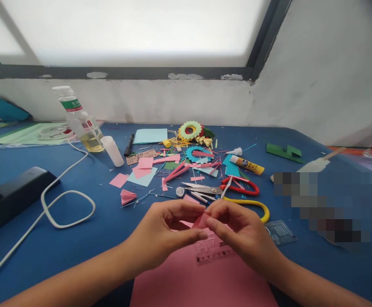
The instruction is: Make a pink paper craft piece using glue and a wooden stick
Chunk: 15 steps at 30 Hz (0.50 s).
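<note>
Between my two hands a small folded pink paper (201, 221) is pinched above a large pink sheet (179, 277). My left hand (163, 238) grips its left side, with thumb and fingers curved round it. My right hand (238, 232) holds the right side between thumb and forefinger. Under the hands a clear ruler (213, 251) lies on the pink sheet. Scissors (251, 187) with a red and a yellow handle rest just beyond my right hand. A folded pink piece (128, 196) sits to the left on the blue table (99, 264).
Paper scraps (145, 164), a glue stick (248, 165) and paper rings (190, 130) spread across the middle. At the left are a bottle (80, 123), a white tube (112, 151), a cable (67, 226) and a black object (16, 192). Green paper (283, 151) lies right.
</note>
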### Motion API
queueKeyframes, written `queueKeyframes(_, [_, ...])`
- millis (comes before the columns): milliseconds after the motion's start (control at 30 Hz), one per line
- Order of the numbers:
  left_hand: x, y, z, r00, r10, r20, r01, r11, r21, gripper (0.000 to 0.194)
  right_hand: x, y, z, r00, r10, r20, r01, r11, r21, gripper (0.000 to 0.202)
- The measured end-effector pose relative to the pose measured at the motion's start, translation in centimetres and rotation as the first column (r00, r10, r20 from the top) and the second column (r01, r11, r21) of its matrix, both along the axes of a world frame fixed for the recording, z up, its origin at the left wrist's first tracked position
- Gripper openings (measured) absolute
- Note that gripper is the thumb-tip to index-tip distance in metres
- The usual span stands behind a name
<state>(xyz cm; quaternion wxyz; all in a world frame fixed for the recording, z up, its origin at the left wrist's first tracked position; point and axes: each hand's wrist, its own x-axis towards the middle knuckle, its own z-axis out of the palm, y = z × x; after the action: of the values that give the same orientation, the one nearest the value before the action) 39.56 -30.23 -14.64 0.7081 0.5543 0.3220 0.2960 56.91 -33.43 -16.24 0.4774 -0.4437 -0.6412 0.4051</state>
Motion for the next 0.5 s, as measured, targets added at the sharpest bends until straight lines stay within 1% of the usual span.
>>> queueKeyframes(67, [0.12, -0.03, -0.13, 1.000, 0.027, -0.015, -0.027, 1.000, -0.006, 0.018, -0.08, -0.13, -0.16, 0.999, -0.008, -0.047, 0.005, 0.998, -0.057, 0.012])
queueKeyframes(133, [0.20, -0.01, -0.21, 0.999, 0.049, -0.008, -0.049, 0.998, -0.044, 0.018, -0.13, -0.25, -0.27, 0.997, -0.033, -0.066, 0.027, 0.997, -0.079, 0.010])
queueKeyframes(333, [0.23, 0.02, -0.21, 0.996, 0.091, 0.021, -0.086, 0.985, -0.151, 0.024, -0.29, -0.41, -0.17, 0.996, -0.069, -0.061, 0.066, 0.997, -0.048, 0.007])
queueKeyframes(500, [0.36, 0.04, -0.18, 0.996, 0.086, 0.016, -0.082, 0.981, -0.174, 0.023, -0.32, -0.40, -0.10, 0.995, -0.063, -0.076, 0.061, 0.997, -0.038, 0.006])
